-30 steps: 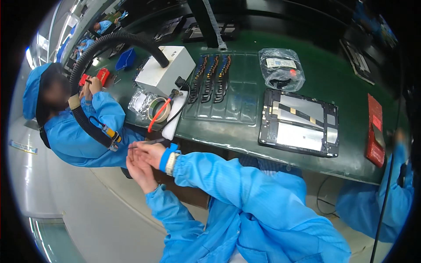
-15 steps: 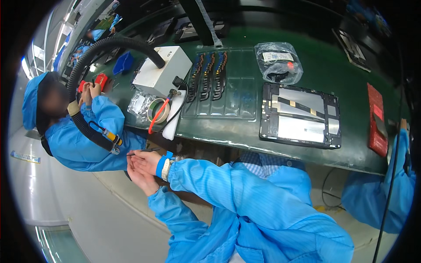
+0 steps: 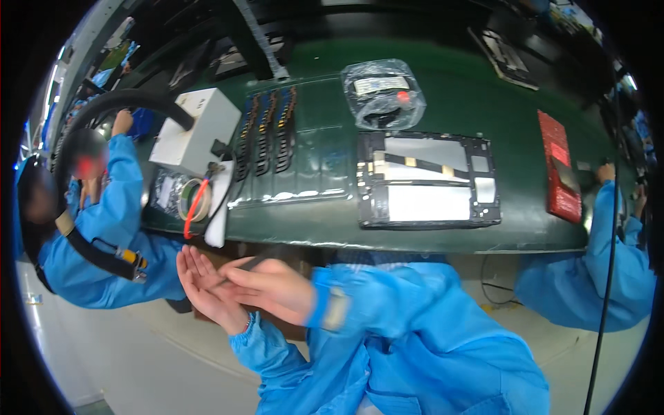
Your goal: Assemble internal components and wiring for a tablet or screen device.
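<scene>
My left hand lies palm up just off the table's front edge, fingers stretched out. Over its palm side reaches my right hand, blurred by motion, with thumb and fingers closed on a thin dark tool, maybe tweezers. Its tip points at the left palm; whether anything small lies there I cannot make out. A blue strap and a pale band circle my right wrist. On the table to the right lies an opened tablet-like device with silvery panels and a dark flat cable.
A clear tray holds rows of small black parts. Behind the device is a clear bag; a red pouch lies right. At left stand a white box with a black hose and a tape roll. Co-workers sit on both sides.
The whole view has shifted, so the table's things sit further left. My right hand has drawn back to the right from the left hand, turning the dark tool, and the left palm shows more.
</scene>
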A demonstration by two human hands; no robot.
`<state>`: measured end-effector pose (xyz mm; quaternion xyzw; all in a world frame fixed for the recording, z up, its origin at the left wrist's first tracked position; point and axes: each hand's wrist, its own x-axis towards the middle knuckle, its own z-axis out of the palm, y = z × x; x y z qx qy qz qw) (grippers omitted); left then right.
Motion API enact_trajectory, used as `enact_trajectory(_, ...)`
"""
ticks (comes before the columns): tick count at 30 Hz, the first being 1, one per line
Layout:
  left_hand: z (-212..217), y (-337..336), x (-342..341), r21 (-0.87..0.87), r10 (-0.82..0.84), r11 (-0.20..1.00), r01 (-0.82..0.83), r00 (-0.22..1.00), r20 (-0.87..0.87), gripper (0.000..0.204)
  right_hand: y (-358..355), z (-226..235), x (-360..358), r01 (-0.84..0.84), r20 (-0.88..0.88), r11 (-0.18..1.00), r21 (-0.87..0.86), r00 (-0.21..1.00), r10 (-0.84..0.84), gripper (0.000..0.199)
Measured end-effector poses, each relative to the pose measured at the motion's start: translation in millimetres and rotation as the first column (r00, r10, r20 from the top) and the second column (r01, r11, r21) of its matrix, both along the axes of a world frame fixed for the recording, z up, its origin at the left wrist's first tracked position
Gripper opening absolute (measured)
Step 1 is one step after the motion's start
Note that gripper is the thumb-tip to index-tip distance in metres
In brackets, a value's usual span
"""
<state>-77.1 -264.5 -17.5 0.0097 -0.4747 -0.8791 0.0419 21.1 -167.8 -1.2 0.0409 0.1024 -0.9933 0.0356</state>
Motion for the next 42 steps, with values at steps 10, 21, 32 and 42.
enact_trajectory(10, 33.2, 253.4, 52.5, -0.899, -0.904, 0.416, 0.139, 0.174, -0.391, 0.019, 251.9, 49.5, 127.4, 0.200, -0.371, -0.350, 0.915, 0.758, -0.537, 0.012)
enact_trajectory(21, -2.5, 291.4, 58.3, -0.966, -0.968, 0.231, 0.116, 0.128, -0.216, 0.033, 296.7, -12.9, 124.2, 0.028, -0.217, -0.325, 0.945, 0.797, -0.564, 0.012)
enact_trajectory(32, -0.1, 289.6, 60.2, -0.937, -0.937, 0.348, -0.012, 0.027, -0.349, 0.029, 296.8, -6.9, 121.8, -0.043, -0.236, -0.478, 0.877, 0.830, -0.506, 0.013)
enact_trajectory(42, -0.1, 285.4, 60.3, -0.958, -0.952, 0.279, -0.067, 0.114, -0.285, 0.039, 297.2, -18.1, 123.6, 0.021, -0.289, -0.424, 0.905, 0.764, -0.577, 0.013)
